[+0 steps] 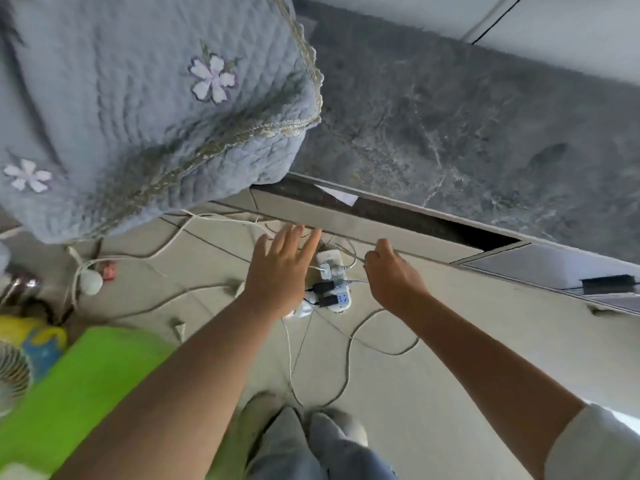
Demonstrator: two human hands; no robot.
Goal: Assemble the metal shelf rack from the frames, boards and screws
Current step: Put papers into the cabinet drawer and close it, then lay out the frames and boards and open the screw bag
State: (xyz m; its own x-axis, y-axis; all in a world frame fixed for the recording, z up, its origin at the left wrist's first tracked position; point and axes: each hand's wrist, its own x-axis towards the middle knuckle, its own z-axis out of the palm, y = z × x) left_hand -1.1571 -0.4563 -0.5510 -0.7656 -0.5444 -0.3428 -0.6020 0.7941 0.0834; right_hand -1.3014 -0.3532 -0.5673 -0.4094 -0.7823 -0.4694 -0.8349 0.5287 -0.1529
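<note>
Both arms reach forward over the tiled floor (433, 358). The left hand (280, 268) spreads flat, fingers straight, holding nothing, above a white power strip (332, 285). The right hand (391, 275) curls its fingers onto the edge of a long grey board (346, 220) beside the quilted cushion (138, 109).

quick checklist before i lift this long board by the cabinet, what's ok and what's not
1. Right hand curled over the long board's near edge: ok.
2. Left hand on the board: not ok, open, above the floor.
3. Power strip with plugs directly below the hands: not ok.
4. Cables looping across the floor by the feet: not ok, trip risk.
5. Board's far end under the quilted cover: cannot tell if free.
6. Screws within reach: cannot tell, none visible.
</note>
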